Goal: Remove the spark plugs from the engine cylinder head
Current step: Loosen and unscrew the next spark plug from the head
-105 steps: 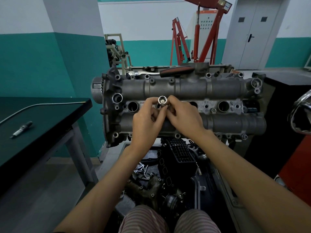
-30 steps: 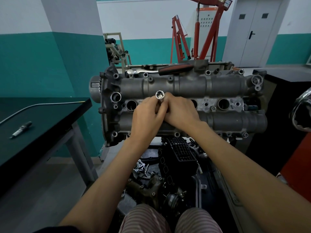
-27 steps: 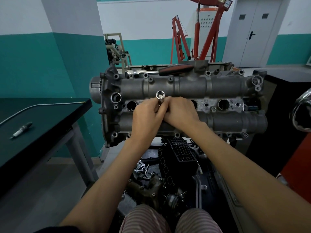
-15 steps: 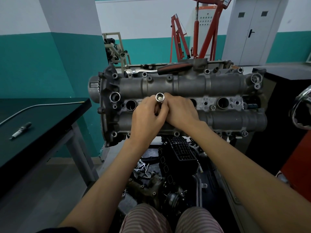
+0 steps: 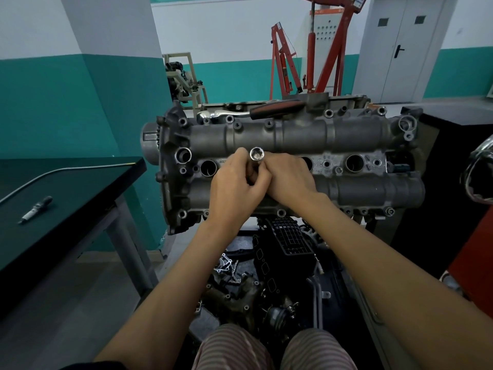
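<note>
Head view, both hands (image 5: 262, 182) gripping socket (image 5: 256, 154) (markings unreadable)

The head (image 5: 293, 134) is cast metal — dull grey, with a grainy, matt skin, paler and brighter around the machined bores. The socket (image 5: 256, 154) is polished metal, its rim shiny. On the far edge lies a ratchet (image 5: 250, 112) with a bright chromed shank and a matt black-and-red grip that looks like plastic or rubber. The table (image 5: 80, 182) has a smooth, dark, faintly glossy top. The plug (image 5: 36, 209) on it shows a dull metal body and a pale tip. The trousers (image 5: 272, 351) are striped cloth — soft and matt.
</note>
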